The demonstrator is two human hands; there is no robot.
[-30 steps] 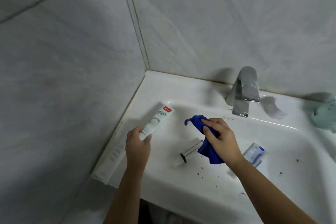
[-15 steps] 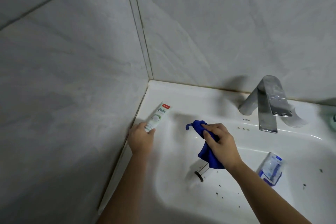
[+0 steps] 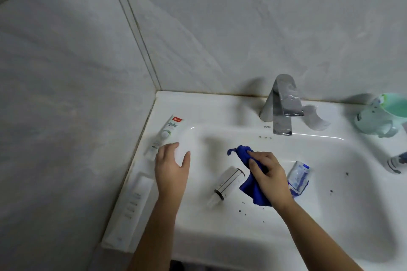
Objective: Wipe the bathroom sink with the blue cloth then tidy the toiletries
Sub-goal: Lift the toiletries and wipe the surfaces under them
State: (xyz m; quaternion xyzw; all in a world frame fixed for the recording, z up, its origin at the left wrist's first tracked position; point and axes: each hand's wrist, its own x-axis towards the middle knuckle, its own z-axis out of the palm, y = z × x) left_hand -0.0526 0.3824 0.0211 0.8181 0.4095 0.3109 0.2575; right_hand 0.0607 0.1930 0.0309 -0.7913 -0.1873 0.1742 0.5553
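Note:
My right hand point(image 3: 269, 174) grips the crumpled blue cloth point(image 3: 251, 189) inside the white sink point(image 3: 330, 215), whose basin bears dark specks. A white toothpaste tube point(image 3: 168, 131) with a red end lies on the sink's left ledge. My left hand point(image 3: 172, 166) hovers just right of the tube with fingers spread, holding nothing. A small clear bottle point(image 3: 228, 181) with a dark band lies in the basin between my hands. A blue and white sachet point(image 3: 298, 177) lies in the basin right of my right hand.
A chrome faucet point(image 3: 282, 105) stands at the sink's back. A pale green cup point(image 3: 381, 114) sits on the right ledge, with a dark-tipped object point(image 3: 396, 161) below it at the frame edge. A long white box point(image 3: 132, 209) lies along the left ledge. Tiled walls close in left and behind.
My left hand set the toothpaste tube on the left ledge, let go of it and drew back to the right. My right hand stayed in the basin with the cloth.

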